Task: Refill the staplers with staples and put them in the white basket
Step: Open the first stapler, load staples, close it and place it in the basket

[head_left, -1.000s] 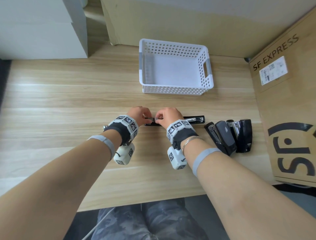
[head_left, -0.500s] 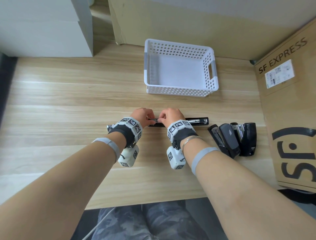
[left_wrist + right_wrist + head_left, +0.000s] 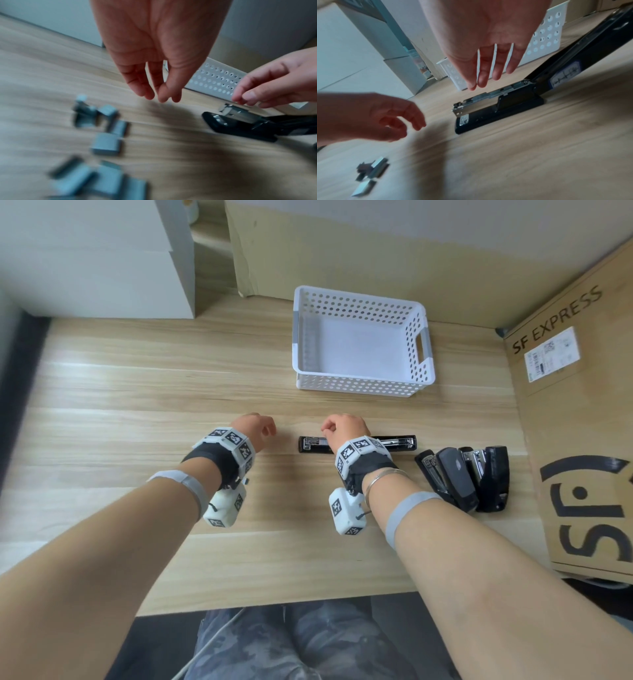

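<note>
A black stapler (image 3: 397,444) lies swung open flat on the wooden table, its metal magazine (image 3: 494,94) facing up. My right hand (image 3: 329,428) hovers just above the magazine's left part with fingers hanging nearly straight (image 3: 488,79) and nothing in them. My left hand (image 3: 263,429) is apart from the stapler, to its left, with loosely curled fingers (image 3: 164,97) that hold nothing. Several grey staple strips (image 3: 106,143) lie on the table under my left wrist; they also show in the right wrist view (image 3: 371,171). The white basket (image 3: 359,386) stands behind the stapler with nothing in it.
Two more black staplers (image 3: 457,479) (image 3: 493,477) lie side by side right of the open one. A large SF Express cardboard box (image 3: 582,412) bounds the table's right side. White boxes (image 3: 102,268) and a cardboard sheet stand at the back.
Both hands were pinched together at the open stapler's left end. My left hand has let go and moved left, off the stapler; my right hand has loosened and stays above it.
</note>
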Tool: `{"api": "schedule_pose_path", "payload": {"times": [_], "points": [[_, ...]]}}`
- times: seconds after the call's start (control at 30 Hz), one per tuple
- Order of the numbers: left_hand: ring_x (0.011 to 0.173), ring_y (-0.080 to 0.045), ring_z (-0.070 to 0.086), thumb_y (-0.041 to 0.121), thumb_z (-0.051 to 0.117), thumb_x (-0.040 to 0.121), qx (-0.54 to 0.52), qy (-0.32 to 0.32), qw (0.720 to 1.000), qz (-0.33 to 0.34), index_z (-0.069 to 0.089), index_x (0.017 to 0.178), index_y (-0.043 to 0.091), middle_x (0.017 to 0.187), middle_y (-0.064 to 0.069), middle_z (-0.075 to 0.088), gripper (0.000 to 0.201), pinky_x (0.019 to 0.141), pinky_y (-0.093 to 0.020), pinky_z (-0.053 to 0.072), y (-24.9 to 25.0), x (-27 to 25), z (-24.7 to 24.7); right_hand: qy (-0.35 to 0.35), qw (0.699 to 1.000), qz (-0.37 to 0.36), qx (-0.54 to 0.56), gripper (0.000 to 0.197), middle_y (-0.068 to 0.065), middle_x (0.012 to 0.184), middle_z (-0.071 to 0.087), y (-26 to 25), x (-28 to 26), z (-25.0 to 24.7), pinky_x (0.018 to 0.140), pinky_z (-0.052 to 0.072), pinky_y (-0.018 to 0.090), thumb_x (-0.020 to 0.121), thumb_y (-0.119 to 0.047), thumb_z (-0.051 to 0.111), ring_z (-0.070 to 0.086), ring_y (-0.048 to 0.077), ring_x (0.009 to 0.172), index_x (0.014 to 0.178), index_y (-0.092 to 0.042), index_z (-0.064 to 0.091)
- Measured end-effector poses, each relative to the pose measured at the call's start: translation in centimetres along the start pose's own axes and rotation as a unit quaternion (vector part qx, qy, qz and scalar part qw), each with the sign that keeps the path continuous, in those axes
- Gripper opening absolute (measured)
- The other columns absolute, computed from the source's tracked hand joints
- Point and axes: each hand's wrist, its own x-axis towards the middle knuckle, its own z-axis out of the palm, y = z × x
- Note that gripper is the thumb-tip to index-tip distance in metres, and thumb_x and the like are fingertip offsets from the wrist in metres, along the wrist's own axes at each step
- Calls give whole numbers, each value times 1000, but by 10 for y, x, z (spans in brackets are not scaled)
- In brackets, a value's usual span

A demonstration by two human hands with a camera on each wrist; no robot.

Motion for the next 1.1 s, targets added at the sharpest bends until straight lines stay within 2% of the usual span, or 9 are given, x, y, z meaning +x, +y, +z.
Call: {"api": "schedule_pose_path", "payload": {"times": [0.13, 0.23, 0.33, 0.43, 0.57, 0.67, 0.8, 0.97, 1.1], "points": [[106, -30, 55, -11, 49, 75, 60, -24, 997, -38, 62, 108, 17, 116, -9, 57, 45, 85, -35, 49, -31, -10, -8, -2, 1000, -10, 7, 22, 2, 106, 69, -5, -4, 5, 87, 51, 33, 89, -11, 53, 58, 25, 109, 91, -20, 73], [99, -31, 54, -5, 53, 76, 82, -27, 995, -52, 60, 105, 18, 110, -10, 57, 38, 83, -39, 51, -42, -16, -7, -6, 1000, -19, 7, 23, 2, 107, 69, -7, -6, 9, 87, 49, 30, 89, -12, 52, 57, 25, 111, 93, -20, 73], [88, -28, 51, -1, 51, 80, 89, -20, 994, -62, 58, 105, 17, 107, -10, 59, 32, 74, -34, 47, -44, -17, -4, -2, 1000, -25, 10, 24, 1, 108, 69, -7, -7, 11, 85, 47, 27, 89, -11, 51, 56, 24, 112, 94, -20, 73], [93, -31, 60, 0, 49, 81, 90, -39, 993, -63, 60, 104, 14, 107, -11, 65, 29, 77, -35, 50, -43, -14, 0, -4, 999, -29, 13, 25, 2, 108, 69, -7, -7, 11, 84, 46, 26, 89, -10, 50, 56, 24, 112, 94, -19, 73], [94, -31, 58, 11, 52, 85, 91, -24, 994, -59, 62, 102, 13, 107, -13, 65, 20, 69, -30, 41, -36, -10, 6, -9, 999, -29, 12, 26, 3, 108, 68, -3, -6, 10, 82, 46, 26, 89, -9, 49, 56, 24, 112, 93, -19, 73], [103, -32, 57, 13, 54, 85, 79, -19, 995, -58, 62, 104, 11, 112, -13, 61, 20, 77, -32, 46, -25, -5, 8, -7, 999, -31, 8, 26, 3, 107, 69, 1, -5, 7, 82, 45, 26, 89, -10, 49, 57, 24, 110, 92, -19, 74], [100, -32, 58, 14, 56, 83, 27, 16, 999, -44, 61, 101, 11, 112, -13, 58, 19, 80, -33, 47, -10, -1, 11, -1, 999, -47, 10, 26, 4, 109, 68, 5, -4, 4, 84, 47, 27, 90, -10, 49, 57, 24, 111, 94, -18, 74], [88, -30, 68, 17, 54, 87, -30, -2, 999, -10, 57, 101, 13, 110, -8, 66, 15, 60, -24, 48, 4, 2, 11, -16, 998, -58, 8, 25, 3, 108, 68, 6, -3, 3, 86, 46, 27, 91, -10, 50, 55, 24, 113, 95, -18, 73], [96, -29, 65, 21, 59, 87, -34, 1, 999, -6, 57, 104, 8, 110, -10, 67, 22, 79, -34, 52, 8, 2, 11, -29, 996, -79, 2, 24, 0, 105, 70, 4, -5, 4, 87, 44, 26, 89, -11, 51, 56, 24, 110, 97, -18, 73]]}}
